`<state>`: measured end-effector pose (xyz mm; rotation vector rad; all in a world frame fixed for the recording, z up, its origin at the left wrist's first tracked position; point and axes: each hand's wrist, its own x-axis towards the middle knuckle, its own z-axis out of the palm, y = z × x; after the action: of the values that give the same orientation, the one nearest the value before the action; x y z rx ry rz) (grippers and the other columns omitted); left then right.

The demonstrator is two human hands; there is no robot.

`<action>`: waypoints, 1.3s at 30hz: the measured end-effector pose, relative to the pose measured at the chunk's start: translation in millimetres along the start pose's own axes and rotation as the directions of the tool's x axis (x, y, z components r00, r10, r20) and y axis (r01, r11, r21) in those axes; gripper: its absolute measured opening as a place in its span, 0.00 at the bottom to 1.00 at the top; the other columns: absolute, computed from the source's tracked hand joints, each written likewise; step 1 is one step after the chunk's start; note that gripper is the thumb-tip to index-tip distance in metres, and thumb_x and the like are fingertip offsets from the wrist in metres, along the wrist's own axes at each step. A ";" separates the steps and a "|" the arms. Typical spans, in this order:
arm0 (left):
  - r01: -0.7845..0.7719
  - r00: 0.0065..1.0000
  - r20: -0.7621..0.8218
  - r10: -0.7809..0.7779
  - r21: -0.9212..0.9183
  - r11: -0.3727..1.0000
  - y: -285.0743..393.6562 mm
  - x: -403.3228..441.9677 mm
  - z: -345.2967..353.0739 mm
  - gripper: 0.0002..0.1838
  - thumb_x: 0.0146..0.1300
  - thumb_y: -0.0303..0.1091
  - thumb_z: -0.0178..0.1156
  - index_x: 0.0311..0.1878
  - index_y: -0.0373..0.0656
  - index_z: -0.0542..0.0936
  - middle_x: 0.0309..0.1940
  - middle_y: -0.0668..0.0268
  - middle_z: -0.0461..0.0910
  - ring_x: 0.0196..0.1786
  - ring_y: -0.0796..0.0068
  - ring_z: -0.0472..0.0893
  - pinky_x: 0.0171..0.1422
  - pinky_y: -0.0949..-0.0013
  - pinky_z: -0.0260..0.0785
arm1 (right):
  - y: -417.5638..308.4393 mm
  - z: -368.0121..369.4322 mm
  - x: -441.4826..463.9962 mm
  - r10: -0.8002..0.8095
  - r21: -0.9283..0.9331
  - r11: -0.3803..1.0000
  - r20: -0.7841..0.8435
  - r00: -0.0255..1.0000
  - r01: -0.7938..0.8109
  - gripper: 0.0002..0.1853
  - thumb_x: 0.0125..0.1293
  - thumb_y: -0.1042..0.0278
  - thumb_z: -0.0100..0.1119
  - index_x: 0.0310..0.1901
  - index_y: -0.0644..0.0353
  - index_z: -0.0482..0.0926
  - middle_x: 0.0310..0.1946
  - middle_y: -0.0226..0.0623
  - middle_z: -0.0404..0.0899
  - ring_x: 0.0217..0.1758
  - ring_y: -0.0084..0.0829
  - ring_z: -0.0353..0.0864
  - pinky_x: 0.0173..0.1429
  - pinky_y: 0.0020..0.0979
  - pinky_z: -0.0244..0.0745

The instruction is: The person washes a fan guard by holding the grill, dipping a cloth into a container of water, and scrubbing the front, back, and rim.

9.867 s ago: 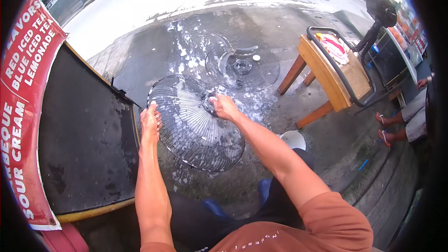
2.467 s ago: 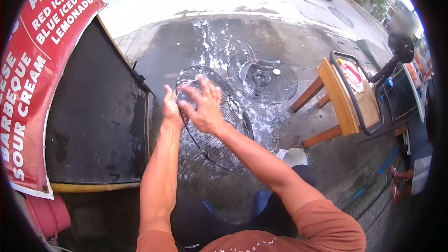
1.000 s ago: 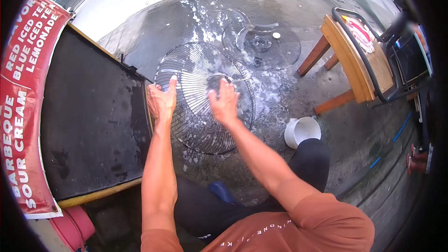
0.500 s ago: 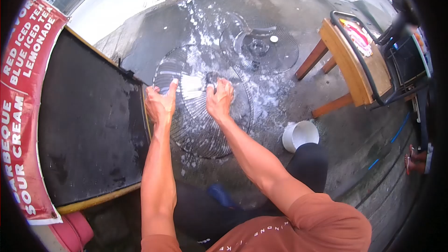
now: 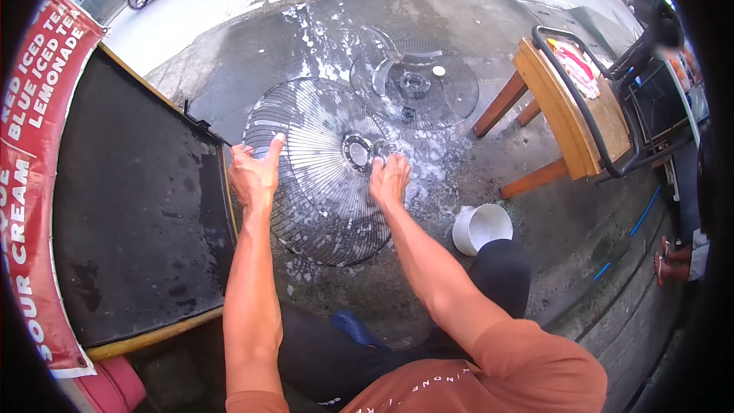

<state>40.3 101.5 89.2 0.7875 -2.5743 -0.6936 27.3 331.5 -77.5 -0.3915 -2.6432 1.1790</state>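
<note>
A large round fan grille, wet and streaked with suds, is held tilted above the wet pavement in front of me. My left hand grips its left rim, thumb on the near face and fingers behind. My right hand is closed beside the grille's central ring, to its right. A small dark, greyish bit shows at its fingertips; I cannot make out what it is. Beyond lies a second fan grille flat on the ground, with curved, see-through blade-like pieces and a small white disc on it.
A white bucket stands by my right knee. At right is a wooden table with a black metal frame and a red-and-white cloth. A black board and red banner flank my left. A person's feet show far right.
My right hand has moved right and slightly down, from over the grille's middle to beside its ring, uncovering the hub. The left hand keeps its hold. A motorcycle has appeared on the road.
</note>
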 end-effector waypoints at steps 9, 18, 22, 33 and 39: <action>-0.065 0.996 -0.056 0.064 -0.017 0.998 0.3 -1.1 -0.2 0.46 0.48 0.65 0.74 0.50 0.26 0.77 0.44 0.43 0.83 0.47 0.43 0.84 0.53 0.52 0.74 | -83.5 25.1 33.2 -0.374 0.434 0.839 0.021 0.927 0.329 0.27 0.73 0.60 0.49 0.69 0.66 0.69 0.70 0.53 0.68 0.77 0.51 0.61 0.82 0.45 0.48; -0.033 0.998 -0.048 0.031 -0.050 0.998 -0.5 -3.4 -4.1 0.46 0.47 0.68 0.74 0.49 0.27 0.80 0.43 0.42 0.84 0.48 0.46 0.85 0.55 0.55 0.75 | -13.8 23.5 91.2 -0.180 0.369 0.927 0.283 0.942 0.066 0.28 0.71 0.57 0.48 0.67 0.66 0.71 0.66 0.58 0.72 0.70 0.53 0.71 0.72 0.42 0.65; -0.018 0.998 -0.060 0.014 -0.066 0.998 3.0 -0.5 2.1 0.46 0.45 0.67 0.75 0.49 0.28 0.80 0.44 0.43 0.84 0.49 0.46 0.85 0.55 0.54 0.75 | 64.0 7.7 53.5 0.093 0.145 0.978 0.336 0.937 -0.149 0.31 0.72 0.51 0.46 0.66 0.68 0.71 0.61 0.61 0.77 0.65 0.54 0.76 0.70 0.43 0.67; -0.016 0.994 -0.105 0.009 -0.066 0.998 -5.0 3.1 7.1 0.46 0.44 0.65 0.77 0.47 0.26 0.79 0.41 0.45 0.85 0.45 0.46 0.85 0.52 0.55 0.75 | -74.3 -25.0 -126.6 -0.321 0.273 0.915 0.044 0.946 0.298 0.33 0.72 0.60 0.49 0.75 0.68 0.60 0.75 0.57 0.60 0.79 0.55 0.56 0.82 0.47 0.48; -0.021 0.998 -0.059 0.015 -0.098 0.995 -0.8 -0.6 -0.7 0.47 0.44 0.67 0.76 0.47 0.26 0.80 0.42 0.44 0.85 0.46 0.47 0.86 0.53 0.55 0.75 | -130.6 -14.2 -45.5 -0.542 0.281 0.819 0.098 0.834 0.500 0.32 0.74 0.57 0.51 0.74 0.64 0.62 0.75 0.55 0.59 0.81 0.53 0.52 0.83 0.48 0.43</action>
<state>41.3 101.0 89.2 0.7412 -2.4715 -0.7740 54.7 242.4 25.6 0.4836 -2.4416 1.3563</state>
